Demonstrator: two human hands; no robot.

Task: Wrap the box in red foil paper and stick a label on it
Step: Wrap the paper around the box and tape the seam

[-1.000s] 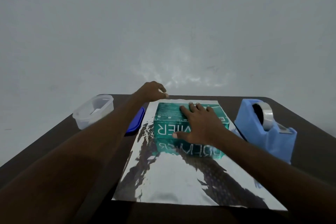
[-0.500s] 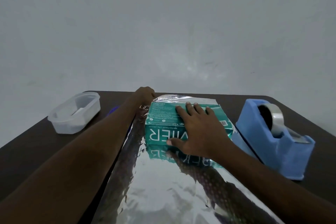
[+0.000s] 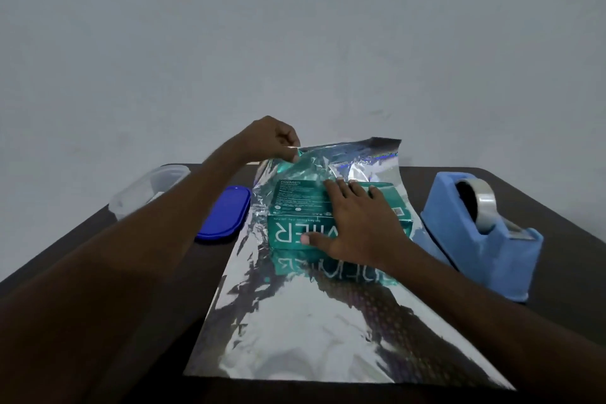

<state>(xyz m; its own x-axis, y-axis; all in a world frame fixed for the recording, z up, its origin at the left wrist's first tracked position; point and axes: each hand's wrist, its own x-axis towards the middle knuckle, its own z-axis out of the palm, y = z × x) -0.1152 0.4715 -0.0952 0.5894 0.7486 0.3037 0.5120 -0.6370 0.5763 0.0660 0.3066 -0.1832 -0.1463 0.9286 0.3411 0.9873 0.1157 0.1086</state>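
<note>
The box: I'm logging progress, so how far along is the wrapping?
Early. Done: the box sits on the spread foil sheet. In hand: the left hand pinches and lifts the far edge while the right hand presses the box. Left: folding over, taping from the tape dispenser, labelling.

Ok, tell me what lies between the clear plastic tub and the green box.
In the head view, a blue lid lies flat on the table between the clear plastic tub and the green box, with the left forearm crossing above that stretch.
</note>
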